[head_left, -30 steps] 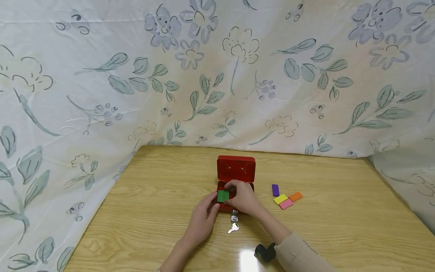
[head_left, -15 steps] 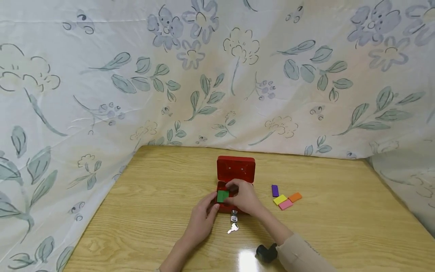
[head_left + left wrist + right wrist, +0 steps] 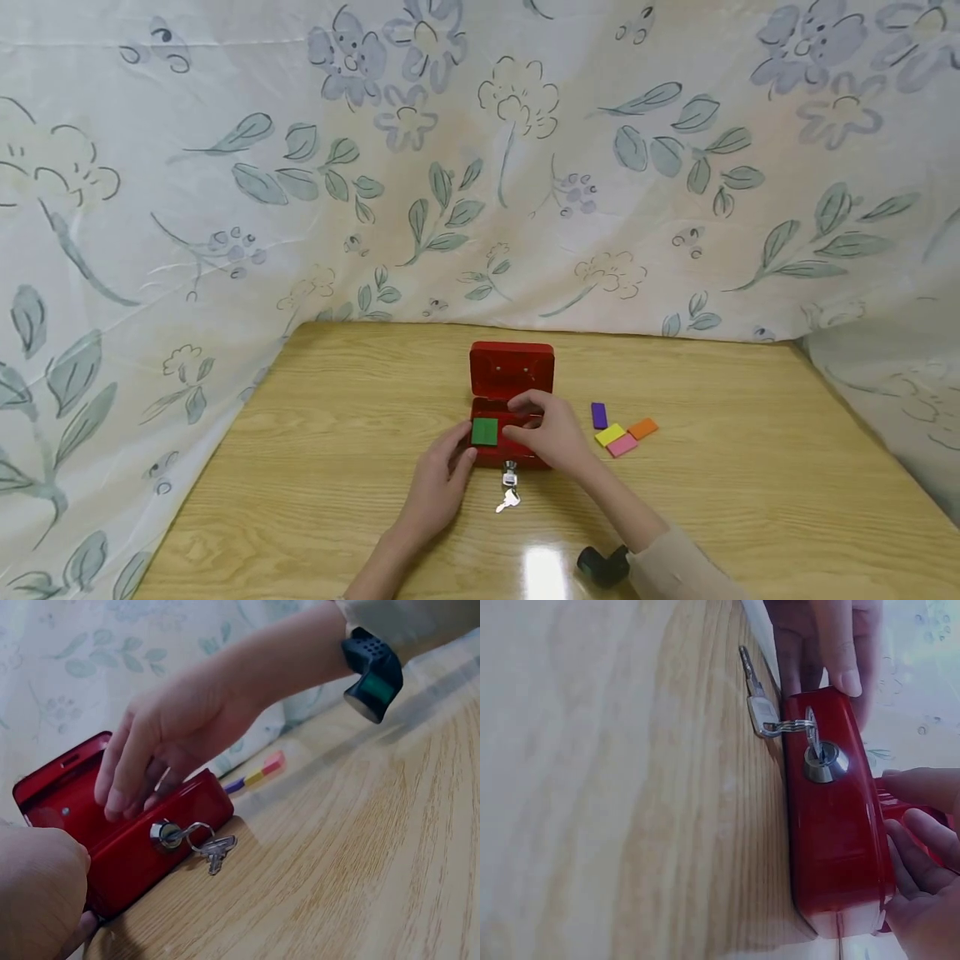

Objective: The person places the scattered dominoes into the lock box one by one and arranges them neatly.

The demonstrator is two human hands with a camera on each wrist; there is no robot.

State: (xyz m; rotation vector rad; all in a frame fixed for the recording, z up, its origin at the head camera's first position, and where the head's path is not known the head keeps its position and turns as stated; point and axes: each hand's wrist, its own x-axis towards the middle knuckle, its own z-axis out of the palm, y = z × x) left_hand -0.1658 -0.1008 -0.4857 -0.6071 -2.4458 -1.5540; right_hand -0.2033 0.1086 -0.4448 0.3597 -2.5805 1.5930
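A small red cash box (image 3: 517, 458) stands with its lid (image 3: 512, 370) raised. Inside, at the left, lie green tiles (image 3: 484, 432) side by side. The left hand (image 3: 438, 479) holds the box's left end, its thumb at the front corner in the right wrist view. Over the right half of the box is the right hand (image 3: 551, 429), thumb and fingers apart and bent, nothing between them. In the left wrist view this hand's fingertips (image 3: 116, 802) dip behind the front wall. A key sits in the front lock (image 3: 823, 761), with another key (image 3: 763, 712) hanging from its ring.
Purple (image 3: 599, 416), yellow (image 3: 610, 435), pink (image 3: 622, 445) and orange (image 3: 642, 428) tiles lie on the wooden table (image 3: 337, 400) right of the box. A black device (image 3: 603, 567) is at the right wrist. Floral cloth (image 3: 450, 167) hangs behind the table.
The right hand has drawn back to the right, off the green tiles, and its thumb and fingers now stand apart from them. The left hand keeps its place on the box.
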